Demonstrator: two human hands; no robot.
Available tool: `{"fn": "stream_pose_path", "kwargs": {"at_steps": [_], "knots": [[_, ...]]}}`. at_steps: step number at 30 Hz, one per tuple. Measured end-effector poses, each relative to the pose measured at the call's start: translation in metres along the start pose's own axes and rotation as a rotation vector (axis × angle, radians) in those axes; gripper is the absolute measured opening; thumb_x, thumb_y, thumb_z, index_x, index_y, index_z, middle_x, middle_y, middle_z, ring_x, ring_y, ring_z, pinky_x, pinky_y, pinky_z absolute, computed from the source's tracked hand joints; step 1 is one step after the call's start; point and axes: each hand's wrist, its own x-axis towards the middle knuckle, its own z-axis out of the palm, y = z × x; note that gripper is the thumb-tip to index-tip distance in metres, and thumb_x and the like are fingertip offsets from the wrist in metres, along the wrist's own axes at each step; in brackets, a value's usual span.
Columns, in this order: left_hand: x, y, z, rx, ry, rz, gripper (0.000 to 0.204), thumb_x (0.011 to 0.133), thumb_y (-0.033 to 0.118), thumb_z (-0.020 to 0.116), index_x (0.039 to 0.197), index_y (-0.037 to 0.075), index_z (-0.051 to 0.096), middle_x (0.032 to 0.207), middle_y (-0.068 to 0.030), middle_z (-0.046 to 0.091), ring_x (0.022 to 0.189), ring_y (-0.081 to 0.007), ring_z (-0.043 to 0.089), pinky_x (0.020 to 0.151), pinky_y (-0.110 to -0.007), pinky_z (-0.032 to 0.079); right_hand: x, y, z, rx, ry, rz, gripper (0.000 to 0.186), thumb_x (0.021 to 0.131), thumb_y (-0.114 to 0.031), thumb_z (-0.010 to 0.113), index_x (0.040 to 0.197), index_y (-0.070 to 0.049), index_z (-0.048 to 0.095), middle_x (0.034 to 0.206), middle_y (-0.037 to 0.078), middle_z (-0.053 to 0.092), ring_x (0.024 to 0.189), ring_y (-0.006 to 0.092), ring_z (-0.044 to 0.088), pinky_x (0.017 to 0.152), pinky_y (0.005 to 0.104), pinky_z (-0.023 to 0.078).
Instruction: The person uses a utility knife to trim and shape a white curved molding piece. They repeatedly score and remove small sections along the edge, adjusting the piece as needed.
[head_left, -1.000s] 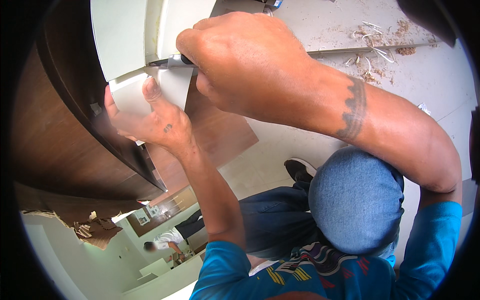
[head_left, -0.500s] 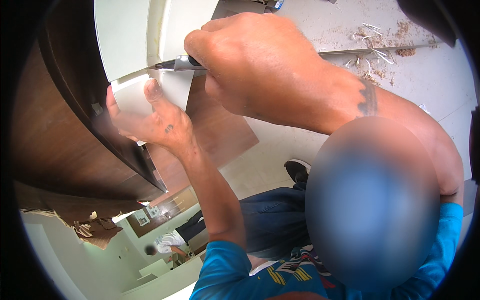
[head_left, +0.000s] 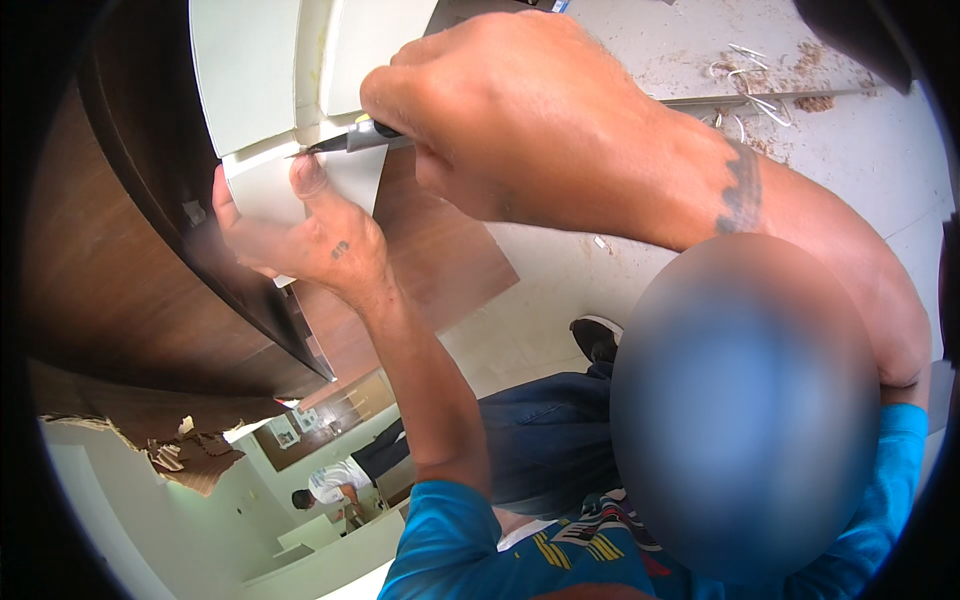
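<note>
My right hand [head_left: 510,125] is closed around a utility knife [head_left: 360,136] with a grey and black body and a dark, pointed blade. The blade tip lies at the seam of a white boxy panel [head_left: 260,185], just above my left thumb. My left hand [head_left: 315,240] grips the lower end of this panel, with the thumb on its face and the fingers round its left edge. Above the seam, a larger white section [head_left: 250,75] of the panel runs up out of view. A recessed channel runs along its middle.
A dark brown wooden panel [head_left: 130,240] curves along the left side. Behind my left arm is a brown board [head_left: 430,240]. White cord [head_left: 745,75] and sawdust-like debris [head_left: 813,103] lie on the pale floor. At lower left, another person [head_left: 335,482] bends forward near torn cardboard [head_left: 195,455].
My right hand has shifted slightly left, and the knife tip has come down and left, closer to my left thumb. The left hand and white panel have hardly moved.
</note>
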Motion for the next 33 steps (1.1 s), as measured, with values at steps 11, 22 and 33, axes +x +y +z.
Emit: {"fn": "stream_pose_path", "kwargs": {"at_steps": [11, 22, 33], "knots": [[0.001, -0.014, -0.007, 0.35, 0.165, 0.586, 0.038, 0.084, 0.027, 0.093, 0.113, 0.007, 0.079, 0.128, -0.0116, 0.058, 0.118, -0.0279, 0.054, 0.1, -0.042, 0.042, -0.064, 0.008, -0.048, 0.037, -0.036, 0.197, 0.03, 0.08, -0.002, 0.07, 0.11, -0.002, 0.07, 0.093, 0.019, 0.068, 0.083, 0.0416, 0.069, 0.074, 0.0491, 0.057], [0.034, -0.003, -0.029, 0.57, -0.055, 0.765, 0.01, 0.084, 0.019, 0.091, 0.091, 0.025, 0.088, 0.133, -0.007, 0.053, 0.126, -0.0234, 0.051, 0.107, -0.043, 0.043, -0.097, 0.016, -0.073, -0.027, -0.036, 0.315, 0.036, 0.085, -0.001, 0.07, 0.12, 0.0, 0.07, 0.096, 0.019, 0.066, 0.083, 0.0368, 0.069, 0.076, 0.0441, 0.057], [-0.024, -0.021, -0.092, 0.033, -0.7, 0.825, 0.013, 0.085, 0.011, 0.091, 0.095, 0.011, 0.082, 0.123, -0.0096, 0.056, 0.115, -0.0276, 0.061, 0.108, -0.052, 0.054, -0.136, 0.028, -0.086, -0.018, 0.015, 0.523, 0.025, 0.088, -0.007, 0.07, 0.112, 0.001, 0.071, 0.091, 0.019, 0.069, 0.083, 0.0348, 0.072, 0.077, 0.0444, 0.058]]}}
